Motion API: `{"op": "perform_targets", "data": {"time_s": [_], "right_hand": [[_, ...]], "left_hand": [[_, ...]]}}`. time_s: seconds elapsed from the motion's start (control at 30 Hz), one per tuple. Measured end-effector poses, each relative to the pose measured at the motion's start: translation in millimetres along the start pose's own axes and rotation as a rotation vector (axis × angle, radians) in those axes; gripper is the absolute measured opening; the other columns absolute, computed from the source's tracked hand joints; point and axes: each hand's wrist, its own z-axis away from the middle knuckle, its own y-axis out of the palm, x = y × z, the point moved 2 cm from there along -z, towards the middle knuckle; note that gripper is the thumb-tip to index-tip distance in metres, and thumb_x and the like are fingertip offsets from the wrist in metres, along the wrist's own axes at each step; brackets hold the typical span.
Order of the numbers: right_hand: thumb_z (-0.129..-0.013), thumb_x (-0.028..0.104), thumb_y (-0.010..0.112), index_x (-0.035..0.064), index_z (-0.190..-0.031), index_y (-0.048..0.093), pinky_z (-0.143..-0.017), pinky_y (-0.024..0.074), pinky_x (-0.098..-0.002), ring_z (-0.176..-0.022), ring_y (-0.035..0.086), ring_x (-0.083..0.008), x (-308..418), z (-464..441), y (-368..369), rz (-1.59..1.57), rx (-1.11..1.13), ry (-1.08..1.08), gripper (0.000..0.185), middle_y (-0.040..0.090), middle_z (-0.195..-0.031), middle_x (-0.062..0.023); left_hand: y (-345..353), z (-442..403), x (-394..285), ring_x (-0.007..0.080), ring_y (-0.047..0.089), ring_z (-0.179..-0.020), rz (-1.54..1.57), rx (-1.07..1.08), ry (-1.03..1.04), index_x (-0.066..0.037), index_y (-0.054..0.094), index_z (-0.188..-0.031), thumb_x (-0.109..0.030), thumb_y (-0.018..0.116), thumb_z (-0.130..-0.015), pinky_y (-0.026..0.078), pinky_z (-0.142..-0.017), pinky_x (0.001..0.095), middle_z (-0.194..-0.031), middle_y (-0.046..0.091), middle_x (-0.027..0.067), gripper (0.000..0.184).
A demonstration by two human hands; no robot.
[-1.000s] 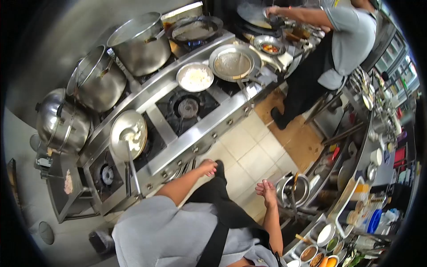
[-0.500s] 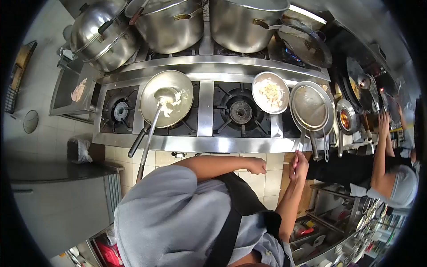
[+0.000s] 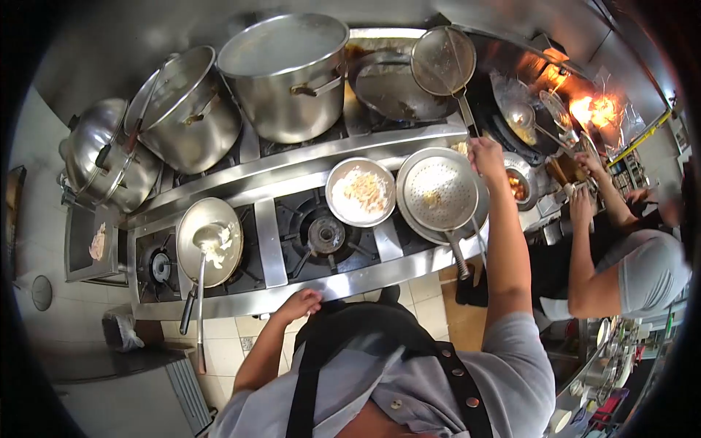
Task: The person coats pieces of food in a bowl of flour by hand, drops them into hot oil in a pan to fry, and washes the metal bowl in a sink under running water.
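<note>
- Right hand [image 3: 485, 156] is clenching around the handle of the mesh skimmer [image 3: 439, 61], up and right of the center burner [image 3: 326, 234].
- Mesh skimmer is pointing away from the person, its round mesh overlapping the right side of the dark pan [image 3: 391, 89] in view; can't tell if they are touching.
- Left hand [image 3: 301, 303] is hovering near the stove's front edge, just in front of the center burner, fingers loosely curling, grasping nothing visible.
- Perforated strainer [image 3: 441, 193] is resting over a wider metal vessel [image 3: 415, 214], right of the center burner, its wrapped handle sticking out toward the person.
- Metal bowl [image 3: 361, 192] is holding pale and orange-brown shredded food, just beside the center burner, behind and right.
- Frying pan [image 3: 191, 219] is sitting left of the center burner; a ladle [image 3: 208, 236] is lying in it with white pieces, handle hanging over the front.
- Two tall pots [image 3: 285, 87] are standing on the back row, behind and left of the center burner.
- Co-worker [image 3: 652, 274] is working far right of the center burner, hands near a wok [image 3: 506, 135]; flames [image 3: 595, 110] are burning behind.
</note>
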Motion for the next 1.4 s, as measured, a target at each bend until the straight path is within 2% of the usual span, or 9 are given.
{"op": "perform_targets", "data": {"time_s": [0.07,0.23,0.33,0.37,0.47,0.6,0.7,0.9,1.4], "right_hand": [[-0.087,0.016,0.046,0.0000,-0.077,0.059,-0.034,0.0360,-0.0293,-0.036,0.047,-0.0137,-31.2,-67.9,0.5,0.121,-0.037,-0.102,0.022,0.054,-0.053,-0.0064],[-0.078,0.015,0.049,-0.0028,-0.080,0.061,-0.072,0.0487,-0.0412,-0.078,0.059,-0.0416,-77.2,-146.2,10.4,0.611,-0.185,-0.327,0.021,0.061,-0.078,-0.0255],[-0.078,0.012,0.050,-0.0027,-0.079,0.062,-0.062,0.0500,-0.0396,-0.066,0.062,-0.0364,-108.8,-162.1,26.4,0.767,0.005,-0.586,0.019,0.062,-0.073,-0.0241],[-0.080,0.010,0.048,-0.0023,-0.080,0.062,-0.048,0.0469,-0.0359,-0.049,0.059,-0.0268,-115.8,-162.4,33.0,0.470,0.092,-0.202,0.019,0.061,-0.064,-0.0184],[-0.082,0.008,0.046,-0.0024,-0.081,0.061,-0.037,0.0395,-0.0305,-0.038,0.051,-0.0167,-77.6,-118.2,42.9,0.127,0.138,0.026,0.018,0.057,-0.057,-0.0120],[-0.083,0.008,0.044,-0.0014,-0.085,0.058,-0.031,0.0318,-0.0265,-0.036,0.046,-0.0129,-77.9,-110.8,65.0,-0.126,0.178,0.153,0.017,0.054,-0.056,-0.0067],[-0.083,0.008,0.043,-0.0004,-0.086,0.057,-0.030,0.0282,-0.0250,-0.036,0.044,-0.0113,-63.5,-98.1,76.3,-0.125,0.225,0.182,0.016,0.052,-0.056,-0.0045],[-0.084,0.008,0.046,-0.0001,-0.087,0.055,-0.030,0.0263,-0.0225,-0.038,0.042,-0.0093,-40.6,-71.1,85.9,-0.242,0.338,0.262,0.013,0.051,-0.057,-0.0030],[-0.087,0.006,0.044,-0.0019,-0.093,0.052,-0.030,0.0235,-0.0168,-0.040,0.036,-0.0036,-18.2,-11.4,73.1,-0.684,0.503,0.398,0.014,0.047,-0.059,0.0008]], "left_hand": [[8.5,8.6,4.4,0.0123,0.060,-0.069,0.097,-0.099,-0.036,-0.010,0.055,-0.102,-0.033,0.051,-0.087,0.047,-0.057,0.0267,-0.079,0.063,0.0044,0.027],[48.7,32.4,43.1,0.0198,0.061,-0.066,0.446,-0.358,-0.209,-0.003,0.055,-0.102,-0.030,0.053,-0.083,0.050,-0.057,0.0342,-0.076,0.063,0.0109,0.033],[72.9,37.5,113.0,0.0211,0.061,-0.064,0.559,-0.505,-0.382,-0.006,0.055,-0.101,-0.030,0.050,-0.084,0.049,-0.055,0.0367,-0.075,0.062,0.0112,0.030],[83.9,44.7,127.6,0.0217,0.060,-0.063,0.567,-0.548,-0.446,-0.007,0.054,-0.102,-0.031,0.048,-0.085,0.049,-0.055,0.0386,-0.075,0.062,0.0106,0.030],[111.7,67.2,173.6,0.0246,0.059,-0.065,0.191,-0.489,-0.382,-0.007,0.053,-0.102,-0.031,0.049,-0.084,0.047,-0.060,0.0429,-0.079,0.062,0.0125,0.030],[143.3,88.2,207.8,0.0264,0.060,-0.068,0.672,-0.548,-0.822,-0.004,0.053,-0.094,-0.027,0.048,-0.083,0.048,-0.063,0.0432,-0.081,0.063,0.0132,0.026],[147.2,71.4,282.1,0.0264,0.059,-0.067,0.709,-0.550,-0.895,-0.004,0.055,-0.093,-0.026,0.047,-0.083,0.048,-0.063,0.0436,-0.080,0.063,0.0135,0.026],[121.6,70.4,255.0,0.0257,0.059,-0.062,0.704,-0.704,-0.578,-0.005,0.057,-0.097,-0.025,0.047,-0.083,0.048,-0.056,0.0436,-0.075,0.062,0.0131,0.026],[80.2,65.0,254.7,0.0250,0.059,-0.062,0.659,-0.686,-0.525,-0.007,0.055,-0.103,-0.025,0.046,-0.084,0.048,-0.056,0.0442,-0.077,0.061,0.0126,0.028]]}}
